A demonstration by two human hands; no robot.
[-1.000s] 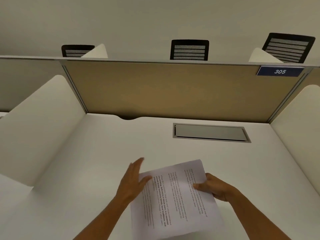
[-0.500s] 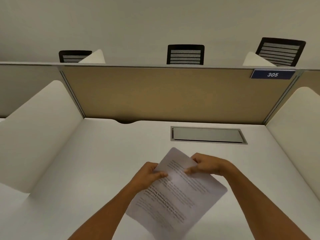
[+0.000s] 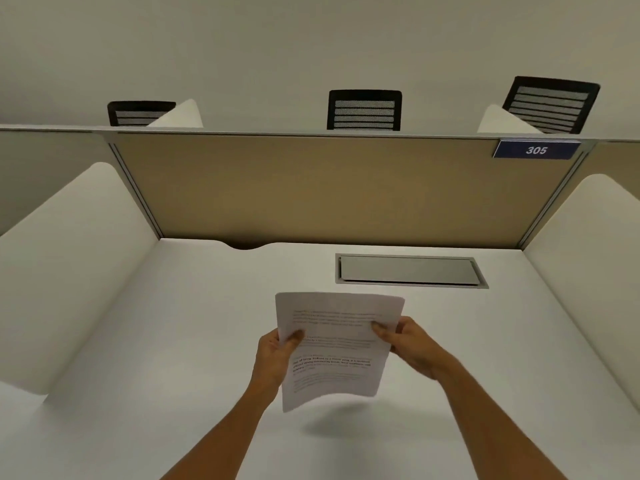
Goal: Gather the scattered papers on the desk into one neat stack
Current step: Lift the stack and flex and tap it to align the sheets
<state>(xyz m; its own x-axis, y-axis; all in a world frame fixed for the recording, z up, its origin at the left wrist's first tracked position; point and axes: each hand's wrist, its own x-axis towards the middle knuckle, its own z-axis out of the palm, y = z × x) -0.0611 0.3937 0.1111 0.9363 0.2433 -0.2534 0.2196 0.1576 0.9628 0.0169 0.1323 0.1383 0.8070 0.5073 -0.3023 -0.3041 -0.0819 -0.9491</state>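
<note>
A stack of white printed papers (image 3: 334, 344) is held upright above the white desk (image 3: 173, 341), its printed face toward me and its shadow on the desk below. My left hand (image 3: 277, 355) grips the stack's left edge, thumb on the front. My right hand (image 3: 405, 341) grips the right edge the same way. No other loose sheets are visible on the desk.
A grey cable hatch (image 3: 410, 270) is set into the desk behind the papers. A tan back panel (image 3: 329, 192) and white side dividers (image 3: 69, 258) enclose the desk. A blue sign reading 305 (image 3: 536, 150) sits at the panel's top right. Black chairs (image 3: 364, 109) stand beyond.
The papers lay flat and skewed on the desk under both hands. Both hands gripped the edges, lifted the stack and turned it upright and square to me.
</note>
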